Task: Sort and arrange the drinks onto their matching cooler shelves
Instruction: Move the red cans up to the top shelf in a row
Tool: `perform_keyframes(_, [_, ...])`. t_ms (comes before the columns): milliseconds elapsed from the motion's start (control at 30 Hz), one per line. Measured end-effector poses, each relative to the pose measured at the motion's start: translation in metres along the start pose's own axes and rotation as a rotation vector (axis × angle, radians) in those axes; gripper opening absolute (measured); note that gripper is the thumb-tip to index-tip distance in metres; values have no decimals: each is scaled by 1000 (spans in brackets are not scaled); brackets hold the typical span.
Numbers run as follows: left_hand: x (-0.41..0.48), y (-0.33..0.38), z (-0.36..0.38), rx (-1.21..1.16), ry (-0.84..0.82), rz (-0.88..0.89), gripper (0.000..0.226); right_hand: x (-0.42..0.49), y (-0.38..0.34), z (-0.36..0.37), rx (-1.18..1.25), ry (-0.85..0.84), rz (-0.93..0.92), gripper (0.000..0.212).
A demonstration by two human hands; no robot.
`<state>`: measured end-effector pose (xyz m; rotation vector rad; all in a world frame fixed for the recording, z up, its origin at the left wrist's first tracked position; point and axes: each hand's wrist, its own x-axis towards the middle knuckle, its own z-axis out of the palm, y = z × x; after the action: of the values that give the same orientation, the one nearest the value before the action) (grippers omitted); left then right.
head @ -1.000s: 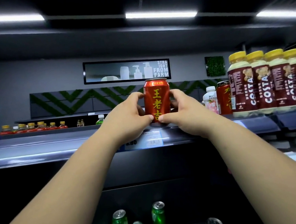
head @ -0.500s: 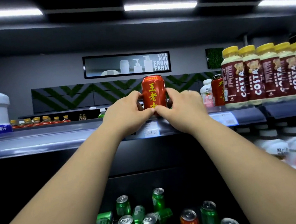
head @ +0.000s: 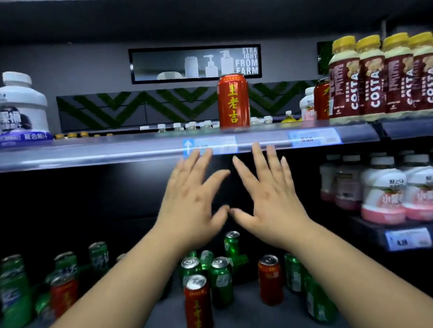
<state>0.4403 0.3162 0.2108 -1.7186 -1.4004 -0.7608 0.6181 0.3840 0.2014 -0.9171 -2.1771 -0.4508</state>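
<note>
head: red can [head: 233,100] above spread fingers [head: 258,159]

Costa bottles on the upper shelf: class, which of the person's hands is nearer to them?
Right. The right hand is below and left of the Costa bottles; the left hand lies farther left.

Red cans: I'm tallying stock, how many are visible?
5 red cans. Two on the top shelf: one centre, one beside the Costa bottles. Three below among green cans: left, middle, right. Others may be hidden.
</note>
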Motion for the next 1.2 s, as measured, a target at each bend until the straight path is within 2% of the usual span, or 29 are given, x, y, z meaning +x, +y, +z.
perform_keyframes(200, [-91,-1,21,-228,-300,-194,68,-68,-11,63,394,-303,99,79])
perform_keyframes(333, [-144,-8,37,-208,-497,-287,64,-98,-15,99,422,-434,157,72])
perform_keyframes(433, [-172,-13,43,-193,-587,-358,63,-112,-22,117,457,-515,204,72])
perform_keyframes(767, [-230,-36,52,-265,-709,-564,60,-106,-51,166,630,-617,328,85])
perform_keyframes(967, [-247,-65,49,-265,-709,-623,57,-88,-67,195,672,-603,415,78])
perform_keyframes(1133, [-258,-98,51,-272,-717,-650,55,-76,-85,218,670,-604,457,105])
perform_keyframes(1200, [-261,-112,54,-275,-710,-653,56,-72,-93,224,645,-585,470,104])
